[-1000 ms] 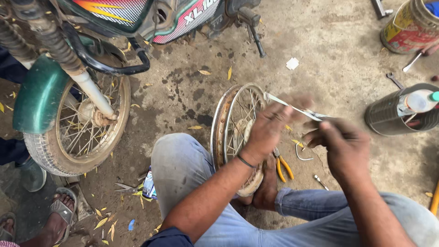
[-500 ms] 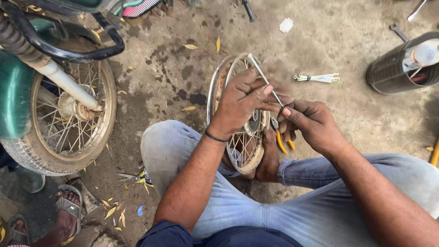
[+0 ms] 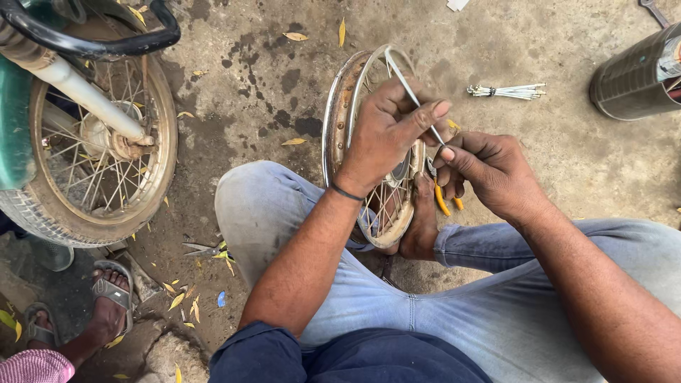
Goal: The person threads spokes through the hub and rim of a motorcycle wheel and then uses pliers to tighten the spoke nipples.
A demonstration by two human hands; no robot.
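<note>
- The left hand (image 3: 386, 135) is closed around a thin, straight silver metal spoke (image 3: 410, 89), pinching it between thumb and forefinger; the spoke slants up and to the left out of the top of the fist and crosses the rim.
- The right hand (image 3: 489, 170) pinches the lower end of the same spoke with thumb and forefinger, just beside the left thumb tip, the two hands almost touching.
- Both hands work directly over a bare, rusty chrome spoked wheel rim (image 3: 339, 120) that stands upright between the person's knees in faded blue jeans (image 3: 262, 206).
- Orange-handled pliers (image 3: 443, 201) lie on the stained concrete ground (image 3: 234, 106) below the right hand.
- A tied bundle of loose silver spokes (image 3: 507, 91) lies well apart, up and to the right.
- A motorcycle's tyred front wheel (image 3: 92, 163) stands at the left.
</note>
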